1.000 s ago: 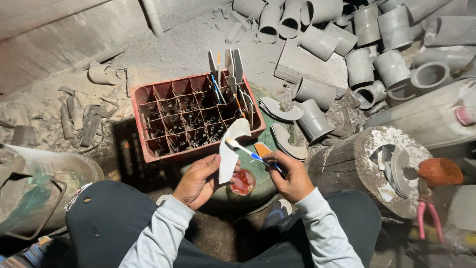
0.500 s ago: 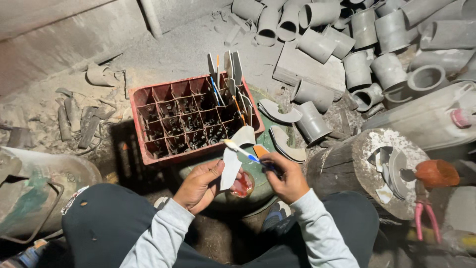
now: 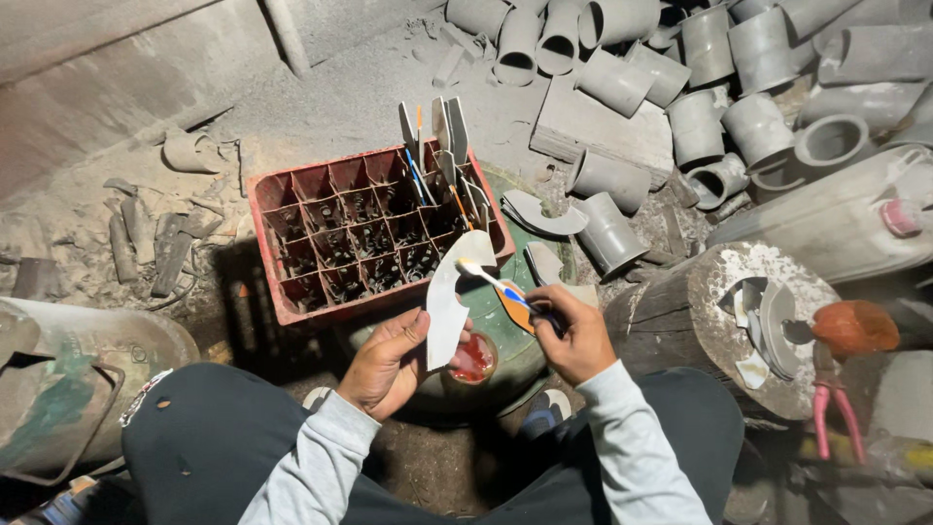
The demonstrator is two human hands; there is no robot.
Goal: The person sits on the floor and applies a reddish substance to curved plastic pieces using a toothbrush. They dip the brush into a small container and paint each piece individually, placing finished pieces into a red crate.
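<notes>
A rough, dusty workshop: heaped grey pipe sections (image 3: 680, 68) far right, a red compartment crate (image 3: 374, 233) of tools, a wooden stump (image 3: 719, 321) (used as a block), pink pliers (image 3: 834, 413) near right

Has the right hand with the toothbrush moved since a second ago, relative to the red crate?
Cannot tell: the right hand holds the toothbrush against the white curved piece, just below the red crate, much as before.
</notes>
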